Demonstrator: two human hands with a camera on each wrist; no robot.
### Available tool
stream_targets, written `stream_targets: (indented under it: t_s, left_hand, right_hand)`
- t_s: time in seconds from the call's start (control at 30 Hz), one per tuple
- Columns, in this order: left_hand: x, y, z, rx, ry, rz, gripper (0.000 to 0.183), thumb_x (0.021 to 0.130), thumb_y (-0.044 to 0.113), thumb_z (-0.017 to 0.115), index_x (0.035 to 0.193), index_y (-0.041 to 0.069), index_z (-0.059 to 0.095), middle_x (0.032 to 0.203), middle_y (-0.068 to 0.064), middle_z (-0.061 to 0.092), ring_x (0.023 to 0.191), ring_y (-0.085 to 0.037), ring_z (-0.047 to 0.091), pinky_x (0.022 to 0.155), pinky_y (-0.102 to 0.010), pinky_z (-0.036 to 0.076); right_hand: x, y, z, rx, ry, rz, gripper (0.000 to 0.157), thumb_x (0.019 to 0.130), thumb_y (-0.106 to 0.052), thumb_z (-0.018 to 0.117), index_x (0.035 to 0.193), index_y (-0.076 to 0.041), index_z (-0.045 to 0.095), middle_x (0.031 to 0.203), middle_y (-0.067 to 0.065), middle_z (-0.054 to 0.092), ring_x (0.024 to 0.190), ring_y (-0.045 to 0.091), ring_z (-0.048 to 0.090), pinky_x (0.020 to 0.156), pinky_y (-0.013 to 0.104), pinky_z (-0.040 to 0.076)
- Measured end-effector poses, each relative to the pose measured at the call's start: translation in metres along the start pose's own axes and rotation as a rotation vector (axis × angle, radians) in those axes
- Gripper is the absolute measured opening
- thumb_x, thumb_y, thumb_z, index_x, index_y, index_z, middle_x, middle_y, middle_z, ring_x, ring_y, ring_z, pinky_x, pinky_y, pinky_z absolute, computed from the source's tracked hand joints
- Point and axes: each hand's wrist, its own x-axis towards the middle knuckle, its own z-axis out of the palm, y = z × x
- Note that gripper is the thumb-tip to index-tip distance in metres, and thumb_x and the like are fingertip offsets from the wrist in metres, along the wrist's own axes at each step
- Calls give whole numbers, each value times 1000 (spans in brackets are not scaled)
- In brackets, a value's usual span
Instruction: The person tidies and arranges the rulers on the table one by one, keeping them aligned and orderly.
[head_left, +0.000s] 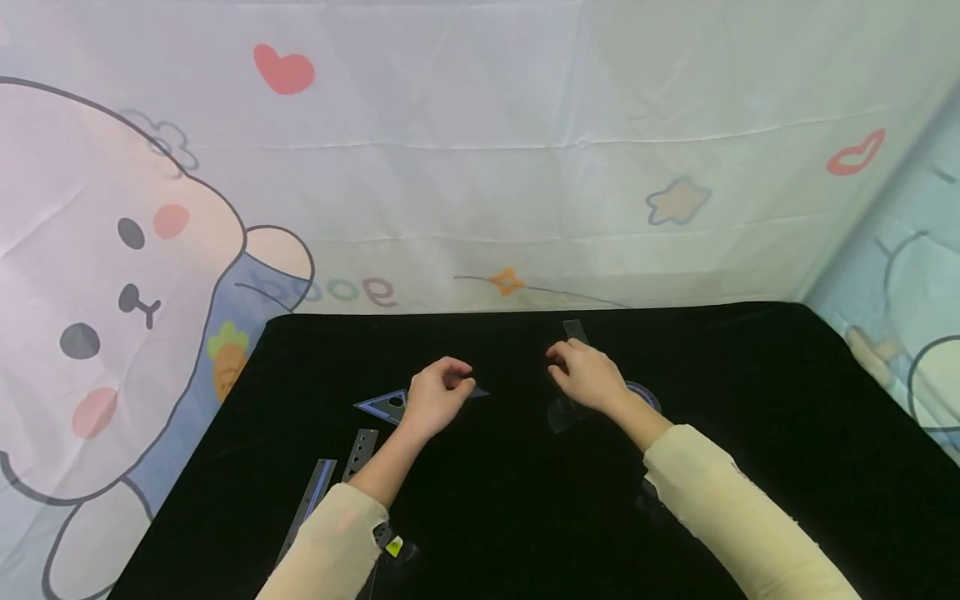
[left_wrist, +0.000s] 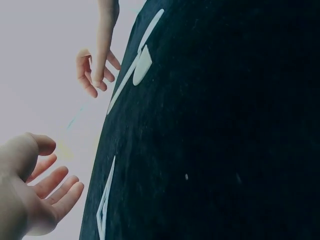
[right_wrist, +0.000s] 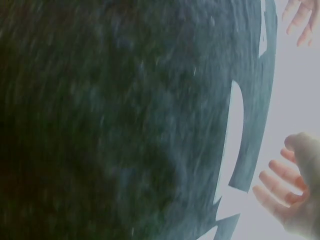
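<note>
My left hand (head_left: 435,396) hovers over a clear set square (head_left: 381,405) with blue-purple edging and covers its middle. Its fingers curve loosely around nothing. Farther right, my right hand (head_left: 588,375) hangs over several clear plastic pieces, also with loosely bent fingers and nothing held. A clear strip (head_left: 574,330) pokes out beyond those fingers, and a clear rounded piece (head_left: 566,417) shows below the hand. Behind the right wrist curves a purple-edged piece (head_left: 647,395), mostly hidden. In the right wrist view, the right hand (right_wrist: 287,185) appears apart from the glare-whitened half-round piece (right_wrist: 233,140).
Black cloth (head_left: 510,500) covers the table. Toward the front left lie a purple-marked ruler (head_left: 321,483) and a dark ruler with cut-outs (head_left: 362,450). A small yellow label (head_left: 394,547) shows beside the left sleeve. A printed curtain (head_left: 480,167) hangs behind the table.
</note>
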Motion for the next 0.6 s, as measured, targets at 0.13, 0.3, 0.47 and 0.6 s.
stream_targets:
  t_s: [0.13, 0.3, 0.47, 0.6]
  left_hand:
    - [5, 5, 8, -21, -16, -12, 23, 86, 18, 62, 107, 9, 63, 103, -3, 63, 85, -16, 61, 67, -28, 52]
    - [11, 9, 20, -47, -15, -25, 22, 86, 19, 63, 106, 10, 63, 102, -3, 63, 86, -16, 63, 70, -29, 53]
    - [17, 13, 30, -69, -17, -19, 22, 86, 19, 63, 105, 9, 64, 101, -3, 64, 86, -16, 63, 71, -30, 53]
    - [20, 17, 35, -85, -11, -22, 22, 86, 20, 63, 105, 9, 64, 102, -4, 65, 89, -17, 64, 75, -32, 53]
  right_hand:
    - [-2, 11, -7, -18, -1, 22, 25, 89, -21, 58, 111, -8, 62, 98, 8, 60, 78, 19, 60, 61, 32, 50]
    - [-6, 25, -12, -33, -4, 47, 27, 89, -20, 58, 113, -6, 60, 101, 11, 60, 81, 22, 61, 60, 32, 50]
    - [-8, 36, -17, -30, -7, 69, 29, 90, -18, 57, 115, -5, 59, 103, 13, 59, 81, 24, 60, 59, 33, 49]
    - [-8, 42, -21, -22, -17, 89, 30, 90, -18, 55, 117, -3, 57, 105, 16, 58, 84, 27, 60, 64, 37, 50]
